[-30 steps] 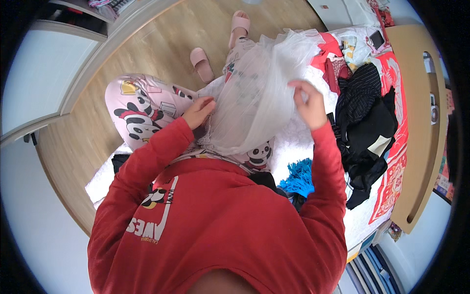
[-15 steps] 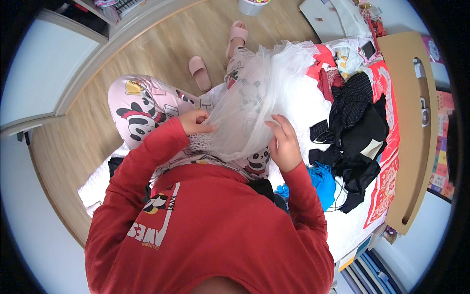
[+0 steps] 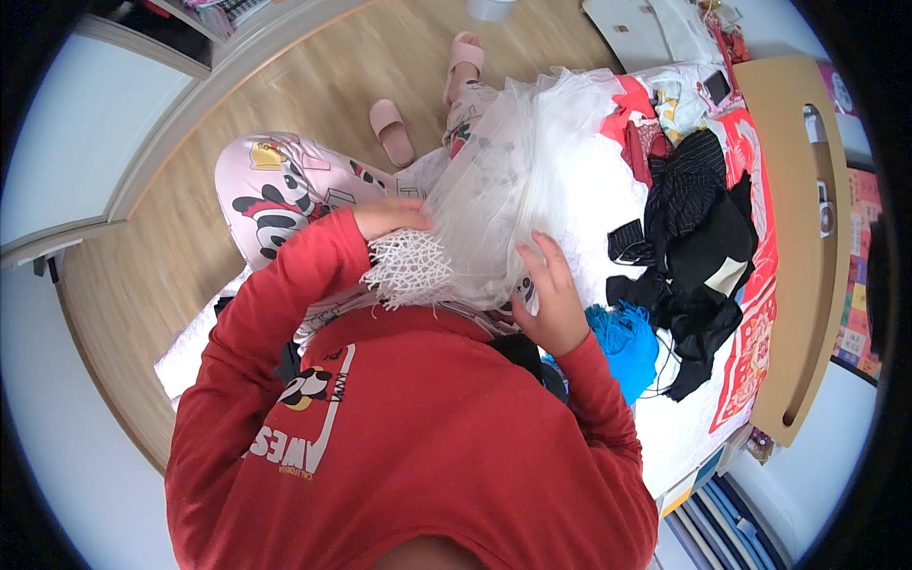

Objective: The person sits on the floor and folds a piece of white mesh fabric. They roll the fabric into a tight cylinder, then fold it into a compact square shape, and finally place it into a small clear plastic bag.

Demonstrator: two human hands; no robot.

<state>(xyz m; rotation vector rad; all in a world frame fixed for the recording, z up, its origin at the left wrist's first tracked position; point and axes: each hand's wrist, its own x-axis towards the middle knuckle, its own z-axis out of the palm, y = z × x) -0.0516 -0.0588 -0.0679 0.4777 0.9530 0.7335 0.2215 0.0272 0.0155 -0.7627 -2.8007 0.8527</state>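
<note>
**As sheer white tulle spills across the lap, two hands frame its near end**

While the long white tulle (image 3: 489, 180) runs from mid-frame up toward the top centre, draped over the panda-print trousers (image 3: 271, 199), all eyes go to its lower-left end. There it is, a white openwork lattice (image 3: 410, 269), lying just above the hem of the red sweatshirt (image 3: 427, 418)!

The left hand (image 3: 394, 217), left of centre, rests right at the join of tulle and lattice, fingers laid along the edge; whether they pinch the cloth, we cannot tell from here. Over to the right hand (image 3: 551, 296), right of centre: that one is unclenched, thumb and fingers apart, at the tulle's right side, and contact at its fingertips is hard to call.

Just beside the right forearm, a splash of bright blue, a bunched, fringed piece (image 3: 625, 347). Further right, a heap of black clothes (image 3: 708, 237), pinstripes at its upper end, a pale patch on it. Above that heap, a dark red garment (image 3: 646, 147) and a dark-screened phone (image 3: 716, 87) near the upper right. All of it lies on the white-covered bed (image 3: 679, 423), with a tan headboard (image 3: 807, 285) along the right of the frame.

And up top, two pink slippers: one (image 3: 391, 133) on the wooden floor (image 3: 294, 100), the other (image 3: 465, 62) worn on a foot!
</note>
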